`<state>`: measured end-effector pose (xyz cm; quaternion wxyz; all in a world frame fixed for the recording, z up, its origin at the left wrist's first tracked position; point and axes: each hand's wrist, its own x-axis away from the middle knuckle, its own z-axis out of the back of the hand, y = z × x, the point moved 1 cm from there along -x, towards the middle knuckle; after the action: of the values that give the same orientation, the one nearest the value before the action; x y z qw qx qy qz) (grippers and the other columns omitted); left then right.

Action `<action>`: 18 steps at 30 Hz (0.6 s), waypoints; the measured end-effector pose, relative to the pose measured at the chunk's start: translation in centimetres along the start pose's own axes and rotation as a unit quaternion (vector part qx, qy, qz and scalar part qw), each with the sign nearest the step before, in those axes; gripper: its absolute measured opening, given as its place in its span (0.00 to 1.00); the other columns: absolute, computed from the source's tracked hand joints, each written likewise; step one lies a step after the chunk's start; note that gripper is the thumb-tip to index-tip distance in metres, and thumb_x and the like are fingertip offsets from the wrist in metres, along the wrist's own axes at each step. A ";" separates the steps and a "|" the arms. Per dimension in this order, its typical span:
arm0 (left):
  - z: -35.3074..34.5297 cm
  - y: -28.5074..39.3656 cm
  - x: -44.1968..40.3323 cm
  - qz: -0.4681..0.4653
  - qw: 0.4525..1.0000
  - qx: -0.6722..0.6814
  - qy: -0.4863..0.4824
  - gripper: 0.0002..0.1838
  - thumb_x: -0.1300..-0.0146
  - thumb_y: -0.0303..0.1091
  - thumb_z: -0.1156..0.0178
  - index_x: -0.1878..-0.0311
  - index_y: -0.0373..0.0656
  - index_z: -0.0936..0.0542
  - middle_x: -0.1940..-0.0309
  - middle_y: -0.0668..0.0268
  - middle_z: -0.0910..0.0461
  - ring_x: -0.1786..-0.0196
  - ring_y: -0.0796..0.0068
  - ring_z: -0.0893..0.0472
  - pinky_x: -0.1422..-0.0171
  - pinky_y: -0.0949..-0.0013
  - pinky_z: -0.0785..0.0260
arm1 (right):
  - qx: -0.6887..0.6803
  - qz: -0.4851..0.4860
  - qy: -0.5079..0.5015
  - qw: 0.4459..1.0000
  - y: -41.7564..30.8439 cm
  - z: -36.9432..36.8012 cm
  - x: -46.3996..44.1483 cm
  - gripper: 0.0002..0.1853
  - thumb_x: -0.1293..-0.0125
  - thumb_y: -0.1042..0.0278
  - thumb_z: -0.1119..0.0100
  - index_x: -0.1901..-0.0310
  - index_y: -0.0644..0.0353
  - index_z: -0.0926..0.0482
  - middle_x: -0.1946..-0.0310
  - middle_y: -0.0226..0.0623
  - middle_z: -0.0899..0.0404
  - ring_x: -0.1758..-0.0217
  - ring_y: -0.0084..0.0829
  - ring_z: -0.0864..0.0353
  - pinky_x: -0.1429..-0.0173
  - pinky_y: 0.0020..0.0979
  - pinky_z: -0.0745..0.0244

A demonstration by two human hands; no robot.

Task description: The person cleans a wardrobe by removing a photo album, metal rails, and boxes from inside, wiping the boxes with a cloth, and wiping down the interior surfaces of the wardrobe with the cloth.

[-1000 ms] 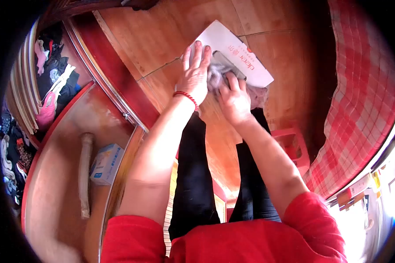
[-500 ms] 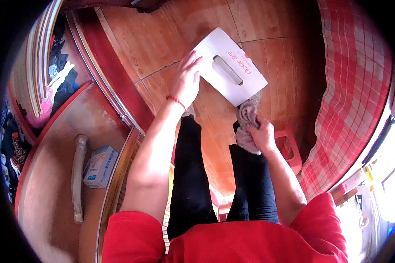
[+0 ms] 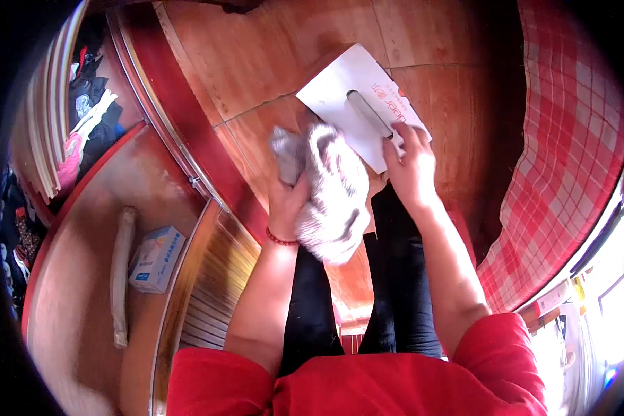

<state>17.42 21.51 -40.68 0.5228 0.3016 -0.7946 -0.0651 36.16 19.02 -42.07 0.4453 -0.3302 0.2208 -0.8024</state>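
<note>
My left hand [image 3: 288, 200] is closed on a crumpled grey-and-white cloth [image 3: 336, 197], which hangs in folds in front of my legs and is partly smeared by motion. A white cardboard box [image 3: 333, 90] with red print and a long hand slot in its upper face is beyond the cloth, at a slant. My right hand [image 3: 414, 166] grips the box at its near right side, fingers bent over the face by the end of the slot. The box's underside and my feet are hidden.
Brown floor tiles [image 3: 270, 48] lie around the box. To the right hangs a red-and-white checked cloth [image 3: 568, 152]. On the left, a wooden surface [image 3: 83, 277] bears a long wrapped stick [image 3: 122, 277] and a small blue-and-white box [image 3: 157, 260]; clothes [image 3: 93, 125] fill the shelf behind.
The cloth has passed from my right hand to my left. My left hand has left the box and come nearer; my right hand has moved up onto the box, which stays almost in place.
</note>
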 end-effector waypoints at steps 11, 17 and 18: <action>-1.3 -1.8 -10.3 -0.370 0.561 -0.738 0.063 0.27 0.48 0.32 0.49 0.41 0.57 0.34 0.38 0.71 0.42 0.43 0.56 0.40 0.40 0.59 0.44 | 0.070 0.051 -0.158 0.984 3.4 -3.8 -3.8 0.15 0.53 0.84 0.54 0.61 0.62 0.32 0.61 0.52 0.29 0.55 0.52 0.29 0.51 0.42 0.32; 1.9 2.0 -13.3 -0.262 0.670 -0.654 0.232 0.13 0.39 0.30 0.58 0.54 0.45 0.28 0.50 0.57 0.33 0.47 0.57 0.34 0.42 0.60 0.40 | 0.052 0.035 -0.185 0.981 3.4 -3.1 -4.2 0.16 0.52 0.84 0.54 0.59 0.62 0.31 0.59 0.52 0.29 0.53 0.51 0.30 0.48 0.42 0.33; 1.5 4.7 -12.4 -0.183 0.859 -0.399 0.264 0.14 0.39 0.29 0.57 0.51 0.42 0.30 0.51 0.57 0.31 0.50 0.58 0.30 0.44 0.61 0.37 | 0.067 0.030 -0.185 0.980 3.4 -3.1 -4.2 0.14 0.52 0.83 0.54 0.60 0.63 0.31 0.59 0.52 0.29 0.53 0.51 0.30 0.49 0.42 0.33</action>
<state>17.54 31.78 -49.26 0.7673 0.2133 -0.4633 -0.3887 37.42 21.12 -47.83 0.5239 -0.4355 0.0901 -0.7265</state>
